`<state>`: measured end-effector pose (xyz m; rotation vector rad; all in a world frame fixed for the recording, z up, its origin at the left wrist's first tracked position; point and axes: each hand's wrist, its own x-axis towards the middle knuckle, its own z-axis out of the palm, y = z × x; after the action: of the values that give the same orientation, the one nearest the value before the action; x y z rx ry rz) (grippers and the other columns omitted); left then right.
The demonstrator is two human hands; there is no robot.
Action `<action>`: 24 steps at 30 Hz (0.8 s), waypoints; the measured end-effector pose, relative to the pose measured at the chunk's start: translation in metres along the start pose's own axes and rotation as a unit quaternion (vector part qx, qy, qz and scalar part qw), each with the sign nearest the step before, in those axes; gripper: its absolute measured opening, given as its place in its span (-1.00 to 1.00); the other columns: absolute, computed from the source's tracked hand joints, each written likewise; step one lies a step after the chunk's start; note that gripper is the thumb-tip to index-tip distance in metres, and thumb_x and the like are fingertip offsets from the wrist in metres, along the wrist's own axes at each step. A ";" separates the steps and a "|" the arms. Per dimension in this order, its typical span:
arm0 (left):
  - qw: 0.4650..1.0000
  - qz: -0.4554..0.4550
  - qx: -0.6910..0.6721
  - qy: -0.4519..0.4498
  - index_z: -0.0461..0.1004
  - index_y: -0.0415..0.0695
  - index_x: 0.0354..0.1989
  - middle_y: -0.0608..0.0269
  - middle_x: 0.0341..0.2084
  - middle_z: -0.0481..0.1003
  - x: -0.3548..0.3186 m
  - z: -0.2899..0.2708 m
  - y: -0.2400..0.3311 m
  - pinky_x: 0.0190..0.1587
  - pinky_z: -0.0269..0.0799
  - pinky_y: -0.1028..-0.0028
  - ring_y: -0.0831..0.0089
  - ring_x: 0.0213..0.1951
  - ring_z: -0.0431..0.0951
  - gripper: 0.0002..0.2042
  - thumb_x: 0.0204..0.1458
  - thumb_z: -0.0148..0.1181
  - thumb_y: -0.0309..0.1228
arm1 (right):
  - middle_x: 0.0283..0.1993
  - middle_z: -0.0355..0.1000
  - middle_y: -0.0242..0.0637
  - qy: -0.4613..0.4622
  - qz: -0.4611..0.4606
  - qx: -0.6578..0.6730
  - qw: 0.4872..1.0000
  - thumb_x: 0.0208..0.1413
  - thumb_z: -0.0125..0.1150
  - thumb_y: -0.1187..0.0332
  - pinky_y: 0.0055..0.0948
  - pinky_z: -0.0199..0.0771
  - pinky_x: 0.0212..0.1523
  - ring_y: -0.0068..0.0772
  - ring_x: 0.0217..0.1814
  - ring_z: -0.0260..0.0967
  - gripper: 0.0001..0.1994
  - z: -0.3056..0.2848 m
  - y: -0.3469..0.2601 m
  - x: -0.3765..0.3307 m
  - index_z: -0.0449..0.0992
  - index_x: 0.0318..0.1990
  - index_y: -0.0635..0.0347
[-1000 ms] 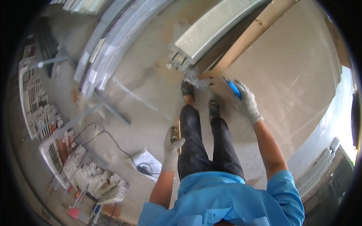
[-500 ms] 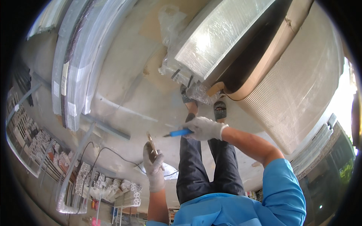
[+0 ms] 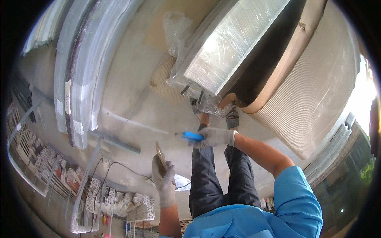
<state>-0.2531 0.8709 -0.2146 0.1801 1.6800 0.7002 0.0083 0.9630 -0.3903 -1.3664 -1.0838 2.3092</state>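
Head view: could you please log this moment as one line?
left hand: holds thin brownish strip | right hand: holds blue-handled tool

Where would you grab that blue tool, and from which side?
Grab the blue tool by its thick blue handle, coming from its right end, as the gloved right hand does. The thin tip sticks out leftward, so that end is probably best kept free. The left hand is busy with a flat brownish piece.

Blue tool's (image 3: 193, 136) tip perhaps blurred
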 end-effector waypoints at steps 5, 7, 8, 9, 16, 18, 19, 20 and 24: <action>1.000 -0.002 0.018 0.001 0.18 -0.22 0.40 0.24 0.07 0.38 0.001 0.010 0.001 -0.05 0.48 0.53 0.50 -0.13 0.45 -0.26 -0.06 0.23 -0.60 | 0.03 0.55 -0.08 0.062 0.003 -0.230 0.971 0.29 0.18 0.15 -0.33 0.49 0.16 -0.28 0.11 0.48 -0.62 -0.119 -0.081 0.050 0.57 0.07 0.26; 1.000 -0.001 0.018 -0.002 0.18 -0.18 0.40 0.26 0.05 0.39 0.002 0.013 -0.001 -0.08 0.50 0.55 0.52 -0.13 0.46 -0.27 -0.03 0.26 -0.57 | -0.23 0.56 -0.28 0.367 -0.116 0.006 0.923 0.23 0.27 0.21 -0.37 0.54 -0.15 -0.53 -0.13 0.50 -0.78 -0.209 -0.129 0.047 0.62 -0.19 0.18; 1.000 0.001 0.020 -0.001 0.19 -0.16 0.40 0.26 0.04 0.40 0.002 0.015 -0.002 -0.09 0.51 0.56 0.52 -0.13 0.46 -0.28 -0.02 0.27 -0.56 | -0.39 0.49 -0.36 0.487 -0.164 0.073 0.855 0.20 0.30 0.12 -0.36 0.48 -0.29 -0.58 -0.30 0.43 -0.72 -0.241 -0.146 0.044 0.59 -0.28 0.18; 1.000 0.009 0.022 0.001 0.19 -0.16 0.40 0.26 0.04 0.40 0.002 0.015 -0.001 -0.09 0.51 0.56 0.53 -0.12 0.46 -0.28 -0.01 0.27 -0.56 | -0.02 0.54 -0.10 0.469 -0.375 0.180 0.779 0.18 0.39 0.20 -0.40 0.57 0.06 -0.38 -0.11 0.52 -0.57 -0.264 -0.163 0.053 0.46 0.07 0.27; 0.999 0.036 0.019 -0.019 0.17 -0.23 0.40 0.22 -0.03 0.37 0.008 0.032 0.023 -0.02 0.42 0.55 0.49 -0.08 0.43 -0.26 -0.07 0.18 -0.65 | 0.25 0.41 0.02 0.193 0.027 0.129 0.972 0.18 0.31 0.07 -0.20 0.15 0.44 -0.09 0.42 0.23 -0.44 -0.059 -0.061 0.026 0.48 0.24 0.24; 0.997 0.068 0.014 -0.031 0.18 -0.23 0.39 0.23 -0.08 0.38 0.008 0.041 0.031 -0.04 0.40 0.57 0.49 -0.09 0.42 -0.26 -0.08 0.17 -0.68 | 0.40 0.27 0.12 -0.094 0.104 -0.095 0.986 0.24 0.24 0.08 -0.17 -0.01 0.53 -0.14 0.57 0.04 -0.49 -0.018 -0.041 0.012 0.52 0.18 0.30; 0.996 0.080 0.032 -0.031 0.17 -0.23 0.40 0.23 -0.08 0.38 0.008 0.046 0.034 -0.04 0.40 0.57 0.49 -0.09 0.42 -0.26 -0.08 0.17 -0.67 | 0.35 0.32 0.10 -0.090 0.062 -0.125 0.986 0.25 0.23 0.06 -0.17 0.09 0.48 -0.13 0.51 0.13 -0.49 -0.022 -0.041 0.010 0.53 0.18 0.27; 0.995 0.086 0.055 -0.020 0.17 -0.23 0.40 0.23 -0.08 0.38 0.008 0.050 0.036 -0.04 0.39 0.56 0.48 -0.09 0.42 -0.26 -0.09 0.18 -0.66 | 0.31 0.37 0.09 -0.090 0.023 -0.162 0.982 0.25 0.21 0.04 -0.16 0.20 0.43 -0.12 0.45 0.22 -0.50 -0.036 -0.050 0.011 0.54 0.17 0.25; 0.994 0.064 0.076 -0.053 0.10 -0.34 0.42 0.16 0.12 0.31 0.015 0.067 0.036 0.12 0.36 0.45 0.41 -0.03 0.41 -0.19 -0.11 0.20 -0.48 | -0.20 0.48 -0.22 0.356 0.089 0.128 0.921 0.30 0.18 0.15 -0.35 0.49 -0.17 -0.33 -0.20 0.48 -0.70 -0.164 -0.116 0.014 0.57 -0.05 0.20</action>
<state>-0.2031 0.9305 -0.2123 0.4294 1.6295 0.6460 0.1204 1.1283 -0.3645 -2.0049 -0.4255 1.7053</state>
